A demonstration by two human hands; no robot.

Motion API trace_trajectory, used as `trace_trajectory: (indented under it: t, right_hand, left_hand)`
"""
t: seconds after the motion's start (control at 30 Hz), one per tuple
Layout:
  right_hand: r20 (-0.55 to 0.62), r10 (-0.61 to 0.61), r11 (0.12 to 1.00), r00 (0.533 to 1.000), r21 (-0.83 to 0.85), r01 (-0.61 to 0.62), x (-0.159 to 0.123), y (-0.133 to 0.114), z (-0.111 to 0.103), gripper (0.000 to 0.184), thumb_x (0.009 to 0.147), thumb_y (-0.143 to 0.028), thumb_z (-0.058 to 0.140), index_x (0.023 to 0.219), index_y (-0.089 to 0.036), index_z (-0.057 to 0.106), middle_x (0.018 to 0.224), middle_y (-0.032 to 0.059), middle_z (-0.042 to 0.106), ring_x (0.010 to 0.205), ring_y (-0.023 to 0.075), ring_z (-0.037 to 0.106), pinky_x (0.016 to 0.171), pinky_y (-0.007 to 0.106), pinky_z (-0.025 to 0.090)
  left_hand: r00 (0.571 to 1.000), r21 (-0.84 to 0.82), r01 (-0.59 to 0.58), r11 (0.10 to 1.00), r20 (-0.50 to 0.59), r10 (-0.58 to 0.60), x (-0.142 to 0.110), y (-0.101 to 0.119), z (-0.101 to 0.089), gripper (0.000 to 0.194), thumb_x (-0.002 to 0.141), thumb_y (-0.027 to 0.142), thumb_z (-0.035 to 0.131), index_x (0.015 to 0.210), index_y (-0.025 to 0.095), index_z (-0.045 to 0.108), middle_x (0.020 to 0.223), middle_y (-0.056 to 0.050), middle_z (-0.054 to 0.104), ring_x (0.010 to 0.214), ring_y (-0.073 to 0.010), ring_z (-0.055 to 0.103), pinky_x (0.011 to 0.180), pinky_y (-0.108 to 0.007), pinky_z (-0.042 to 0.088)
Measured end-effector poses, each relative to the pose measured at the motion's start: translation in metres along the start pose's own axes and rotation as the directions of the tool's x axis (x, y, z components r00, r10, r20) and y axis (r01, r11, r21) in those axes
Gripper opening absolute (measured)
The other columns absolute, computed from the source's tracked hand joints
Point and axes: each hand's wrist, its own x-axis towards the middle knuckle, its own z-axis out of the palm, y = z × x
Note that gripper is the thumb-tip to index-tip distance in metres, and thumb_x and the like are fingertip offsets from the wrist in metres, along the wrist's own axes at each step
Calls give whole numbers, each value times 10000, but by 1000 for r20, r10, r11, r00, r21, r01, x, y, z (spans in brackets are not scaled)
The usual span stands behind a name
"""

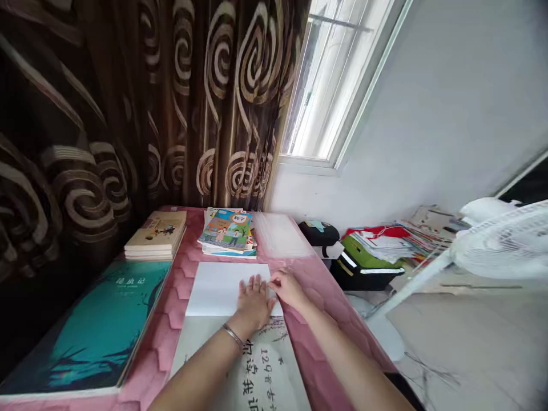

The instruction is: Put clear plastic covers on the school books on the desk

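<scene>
My left hand (253, 302), with a bangle at the wrist, lies flat with fingers spread on a blank white page (214, 288). Below this page, nearer to me, is a pale cover (274, 371) with large black Chinese characters and a small branch pattern. My left forearm hides part of that cover. At the white page's right edge, my right hand (289, 288) has its thumb and fingertips pinched together beside my left fingers. What lies in the pinch is too small to make out.
A pink quilted cloth (149, 359) covers the table. A large teal book (98, 325) and a stack of tan books (156, 234) lie left. Colourful books (226, 228) and clear plastic sheets (282, 234) lie at the back. A white fan (505, 245) and bags (363, 262) stand right.
</scene>
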Motion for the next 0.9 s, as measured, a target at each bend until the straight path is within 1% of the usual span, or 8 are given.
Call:
trace_trajectory:
  t: [0.1,0.23,0.33,0.43,0.57,0.63,0.73,0.9]
  right_hand:
    - [10,54,998,998,-26,-54,9,5,-1,120,780,-300,709,745,-191,677,824,20,708,783,150,641,704,215,442]
    - [14,177,981,984,-78,-175,33,3,-1,223,778,-388,705,691,-183,689,756,51,722,728,182,659,644,242,428]
    - [-6,288,951,958,-114,-287,53,-3,0,309,805,-463,664,749,-164,714,808,109,738,778,236,685,633,273,428]
    - [-33,349,928,937,-129,-350,60,-6,2,389,828,-524,619,868,-151,721,935,153,735,866,282,687,647,300,436]
    - [-17,287,952,958,-111,-287,46,-2,1,284,836,-461,635,807,-188,709,910,91,735,880,232,673,698,280,435]
    - [7,233,969,973,-92,-231,34,2,-2,220,807,-412,681,764,-197,697,894,56,728,857,195,661,707,257,428]
    - [54,185,981,981,-65,-181,20,8,-7,204,730,-389,754,723,-198,682,885,28,717,796,165,643,666,236,422]
    - [111,208,978,972,-47,-204,28,11,-11,241,665,-408,790,679,-197,674,702,0,699,666,160,628,594,237,407]
  left_hand:
    - [1000,-16,1,1000,-11,-1,-1,-3,1,672,951,496,169,1501,131,295,1599,-124,160,1478,-295,130,1177,-565,84]
    - [1000,-41,0,999,-3,0,-3,-5,0,662,947,503,179,1501,164,306,1601,-114,164,1481,-278,122,1181,-554,67]
    - [1000,-55,1,998,8,0,-4,-5,-2,660,943,505,186,1503,176,303,1606,-104,151,1484,-270,108,1184,-548,53]
    - [1000,-60,5,998,18,-4,-5,-5,-3,659,941,501,194,1504,175,297,1609,-102,134,1485,-268,96,1186,-544,41]
    - [1000,-59,5,998,19,-4,-5,-4,-4,660,944,496,192,1507,165,289,1609,-108,125,1486,-271,91,1185,-549,35]
    - [1000,-59,3,998,24,-2,-5,-3,-5,660,945,496,186,1508,166,285,1609,-107,126,1486,-270,93,1186,-547,34]
    - [999,-52,5,999,32,-3,-4,-3,-5,656,945,494,187,1510,174,278,1610,-104,122,1486,-267,93,1187,-541,30]
    - [999,-59,1,998,32,1,-5,-4,-6,653,946,492,189,1510,173,277,1609,-106,122,1486,-268,86,1186,-541,28]
